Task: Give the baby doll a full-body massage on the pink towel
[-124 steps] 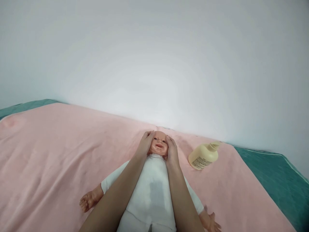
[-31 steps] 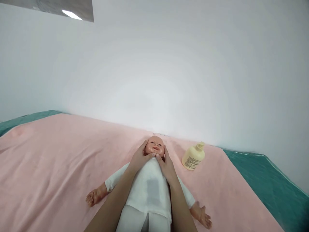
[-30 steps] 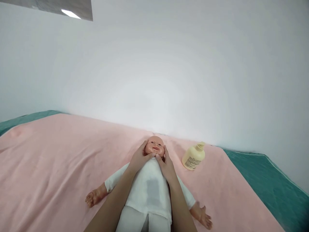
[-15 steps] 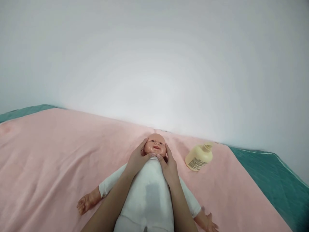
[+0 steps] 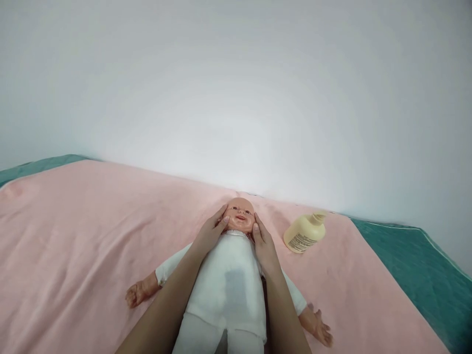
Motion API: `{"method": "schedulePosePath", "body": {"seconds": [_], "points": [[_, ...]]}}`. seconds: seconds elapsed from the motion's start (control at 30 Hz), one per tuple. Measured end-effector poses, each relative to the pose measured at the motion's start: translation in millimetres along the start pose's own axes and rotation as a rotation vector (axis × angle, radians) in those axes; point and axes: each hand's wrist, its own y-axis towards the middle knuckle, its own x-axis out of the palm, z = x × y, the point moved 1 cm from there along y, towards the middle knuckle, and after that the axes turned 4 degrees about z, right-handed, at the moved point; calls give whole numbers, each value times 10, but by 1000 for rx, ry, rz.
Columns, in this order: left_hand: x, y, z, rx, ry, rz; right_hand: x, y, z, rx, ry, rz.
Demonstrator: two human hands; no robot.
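Note:
A baby doll (image 5: 221, 280) with a cloth body lies on its back, its bald plastic head (image 5: 240, 206) toward the wall and its arms spread. Against the head's left side rests my left hand (image 5: 211, 235), fingers stretched along it and the thumb on the cheek. My right hand (image 5: 265, 246) touches the other side of the jaw and cheek with extended fingers; its thumb is largely hidden. Both hands are open on the head rather than wrapped round it. A greyish patch (image 5: 236, 287) marks the doll's white belly.
To the right of the doll stands a pale yellow bottle (image 5: 304, 233) with printed text, slightly tilted in view. Under everything is a pink blanket (image 5: 92, 236), with a green quilted cover (image 5: 409, 260) showing at its sides. A white wall (image 5: 236, 98) rises behind.
My thumbs have moved off the chin: the left thumb outward and up onto the cheek, the right toward the jaw's side. The view has shifted slightly.

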Motion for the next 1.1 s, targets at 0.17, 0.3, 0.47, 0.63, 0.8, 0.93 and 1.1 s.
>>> {"method": "schedulePosePath", "body": {"seconds": [0.17, 0.3, 0.47, 0.63, 0.8, 0.93, 1.1], "points": [[22, -25, 16, -9, -34, 32, 9, -38, -107, 56, 10, 5], [72, -38, -12, -44, -138, 14, 37, -86, -197, 100, 20, -31], [98, -22, -82, -67, -174, 25, 87, -98, -225, 68, -41, -9], [96, -16, -79, -68, -149, 25, 100, -89, -198, 47, -110, 17], [75, -34, -41, -50, -94, 21, 68, -69, -126, 41, -88, -2], [42, -34, -19, -23, -34, -3, 40, -50, -80, 21, -52, -10], [8, -25, 1, 12, -26, -22, 13, -35, -40, 12, 6, -18]]}}
